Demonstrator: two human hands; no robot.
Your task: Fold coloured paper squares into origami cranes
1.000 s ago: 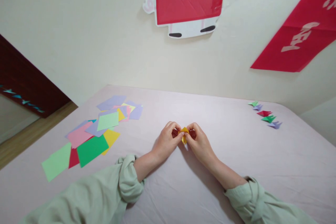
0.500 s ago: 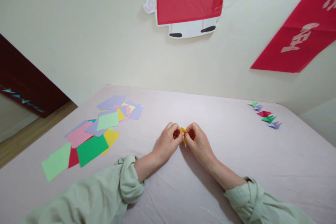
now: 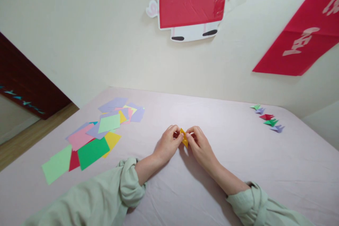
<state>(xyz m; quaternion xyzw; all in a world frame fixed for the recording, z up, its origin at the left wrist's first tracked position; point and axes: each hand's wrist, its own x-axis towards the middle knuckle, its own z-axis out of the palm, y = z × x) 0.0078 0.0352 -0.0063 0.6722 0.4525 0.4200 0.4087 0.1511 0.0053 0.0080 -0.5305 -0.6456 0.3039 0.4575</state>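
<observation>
A small folded piece of yellow paper point(image 3: 184, 141) is held between my two hands, just above the middle of the pale pink cloth point(image 3: 169, 190). My left hand point(image 3: 168, 142) pinches its left side between thumb and fingers. On the other side, my right hand point(image 3: 200, 145) has thumb and forefinger closed at the paper's upper right edge. The paper is pointed at top and bottom, with its folds partly hidden by the fingertips.
Loose coloured paper sheets overlap on the left, among them a green sheet point(image 3: 93, 152) and a pink sheet point(image 3: 82, 137). Several folded paper figures, including a red one point(image 3: 266, 117), stand in a row at right. Behind rises a wall point(image 3: 127, 42) with a red poster point(image 3: 193, 0).
My right thumb and fingers have shifted slightly up and outward, so more of the yellow paper shows. My left hand keeps its pinch. The view has tipped a little.
</observation>
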